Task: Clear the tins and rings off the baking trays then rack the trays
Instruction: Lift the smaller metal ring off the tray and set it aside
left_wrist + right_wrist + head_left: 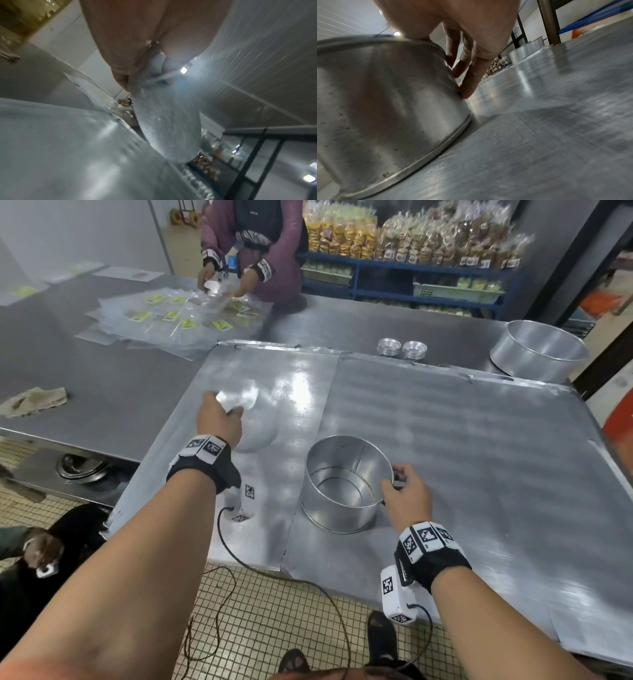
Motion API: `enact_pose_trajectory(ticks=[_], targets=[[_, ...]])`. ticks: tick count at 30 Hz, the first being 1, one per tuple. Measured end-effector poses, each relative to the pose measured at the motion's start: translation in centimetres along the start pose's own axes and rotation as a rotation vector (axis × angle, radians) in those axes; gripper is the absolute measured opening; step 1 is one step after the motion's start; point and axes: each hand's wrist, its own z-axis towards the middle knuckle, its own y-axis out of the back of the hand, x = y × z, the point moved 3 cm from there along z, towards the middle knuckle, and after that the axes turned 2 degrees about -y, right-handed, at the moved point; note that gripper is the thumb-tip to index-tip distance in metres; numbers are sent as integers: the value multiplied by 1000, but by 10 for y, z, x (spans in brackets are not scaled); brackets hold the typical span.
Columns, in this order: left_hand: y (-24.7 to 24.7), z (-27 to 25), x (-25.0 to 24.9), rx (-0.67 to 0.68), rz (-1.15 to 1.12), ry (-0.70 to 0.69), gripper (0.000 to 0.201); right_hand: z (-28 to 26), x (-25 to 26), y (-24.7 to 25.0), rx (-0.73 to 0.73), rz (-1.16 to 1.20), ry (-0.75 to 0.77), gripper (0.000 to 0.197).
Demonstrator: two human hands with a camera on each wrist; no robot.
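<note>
Two flat baking trays lie side by side on the steel table, the left tray [301,361] and the right tray [462,446]. A deep round tin [342,508] stands near their seam. My right hand [394,479] pinches its rim, thumb inside and fingers down the outer wall; the right wrist view shows the right hand [462,65] against the round tin [385,108]. Over the left tray, my left hand [226,407] grips a shiny, motion-blurred metal tin [251,422] by its edge. The left wrist view shows the left hand [137,65] holding this blurred tin [168,121] edge-on.
Beyond the trays stand two stacks of small tart tins [388,347] and a large round tin [537,354] at the back right. Another person [253,241] handles plastic bags [171,320] across the table. A cloth [34,402] lies at the left. Blue shelves [411,268] stand behind.
</note>
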Motion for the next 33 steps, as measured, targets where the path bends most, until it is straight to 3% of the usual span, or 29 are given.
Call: enact_pose_trajectory(ticks=[4, 9, 12, 17, 29, 33], targets=[[-11, -8, -45, 107, -296, -95, 49, -1, 1, 0, -1, -9, 0, 27], [-47, -49, -73, 372, -275, -125, 43, -3, 2, 0, -21, 2, 1, 25], [-69, -72, -77, 524, -91, -173, 36, -4, 1, 1, -4, -5, 5, 25], [-93, -94, -73, 598, 245, -257, 37, 0, -1, 0, 24, -58, 5, 23], [-130, -127, -70, 759, 583, -253, 41, -1, -1, -4, 16, -93, 43, 25], [-132, -129, -71, 729, 657, -322, 52, -3, 2, -3, 17, -91, 32, 27]])
